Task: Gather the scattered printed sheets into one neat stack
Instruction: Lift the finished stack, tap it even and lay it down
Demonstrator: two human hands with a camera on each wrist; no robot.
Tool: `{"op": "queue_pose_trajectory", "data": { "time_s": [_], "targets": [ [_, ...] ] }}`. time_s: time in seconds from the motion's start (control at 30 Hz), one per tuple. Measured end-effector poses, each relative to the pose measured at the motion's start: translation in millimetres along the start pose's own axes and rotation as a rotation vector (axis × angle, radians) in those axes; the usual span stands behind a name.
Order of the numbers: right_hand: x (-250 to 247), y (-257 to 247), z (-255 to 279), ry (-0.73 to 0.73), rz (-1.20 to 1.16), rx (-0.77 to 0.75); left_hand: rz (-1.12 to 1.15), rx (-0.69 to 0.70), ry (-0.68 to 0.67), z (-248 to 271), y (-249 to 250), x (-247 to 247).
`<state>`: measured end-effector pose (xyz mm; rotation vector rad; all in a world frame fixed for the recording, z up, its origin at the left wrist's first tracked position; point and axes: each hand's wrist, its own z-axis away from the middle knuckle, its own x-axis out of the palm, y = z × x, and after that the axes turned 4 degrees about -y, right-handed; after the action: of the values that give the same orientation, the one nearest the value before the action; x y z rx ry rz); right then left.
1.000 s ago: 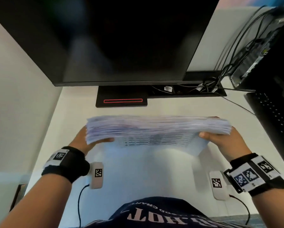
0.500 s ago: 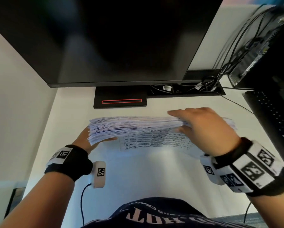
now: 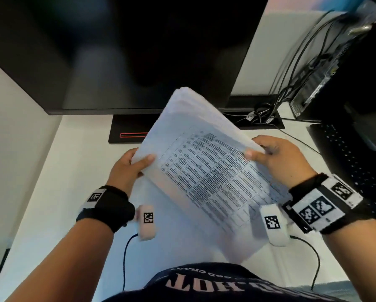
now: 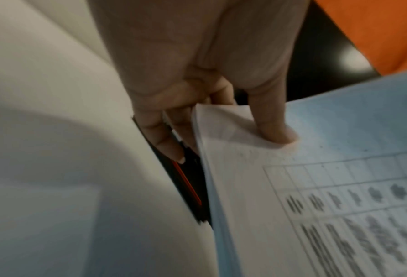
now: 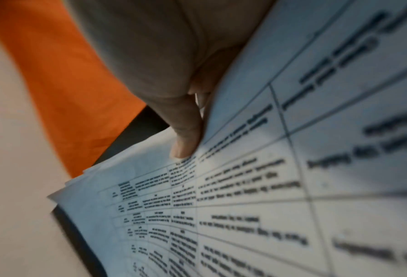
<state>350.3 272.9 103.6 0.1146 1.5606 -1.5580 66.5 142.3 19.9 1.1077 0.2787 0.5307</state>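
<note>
Printed sheets (image 3: 206,171), gathered in one thick stack, are held tilted in the air above the white desk (image 3: 58,182), in front of the monitor (image 3: 126,53). The left hand (image 3: 128,166) pinches the stack's left edge, thumb on top; the right hand (image 3: 276,158) pinches its right edge. The far corner is fanned and uneven, so a loosened pinch could let sheets slide out and scatter again.

Head looks down; wrist views close, sharing sheets (image 3: 206,171).
</note>
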Motion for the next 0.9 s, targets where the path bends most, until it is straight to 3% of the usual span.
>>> {"op": "queue_pose_trajectory", "data": {
  "time_s": [0.13,0.23,0.33,0.57,0.9],
  "targets": [
    [0.4,55.7,4.9,0.004,-0.281,0.239,0.11,-0.149,-0.043,-3.3,-23.9,52.9],
    [3.6,97.6,9.6,0.041,-0.303,0.401,0.043,-0.259,-0.182,7.8,-40.7,92.6],
    [1.5,132.3,14.5,0.136,-0.341,0.528,-0.01,-0.268,-0.3,20.4,-50.8,122.7],
    [-20.1,197.8,10.2,0.209,-0.221,0.66,-0.144,-0.342,-0.526,47.5,-58.7,170.5],
    [-57.8,234.3,-5.4,0.357,-0.298,0.649,-0.155,-0.374,-0.572,39.6,-53.8,231.5]
  ]
}}
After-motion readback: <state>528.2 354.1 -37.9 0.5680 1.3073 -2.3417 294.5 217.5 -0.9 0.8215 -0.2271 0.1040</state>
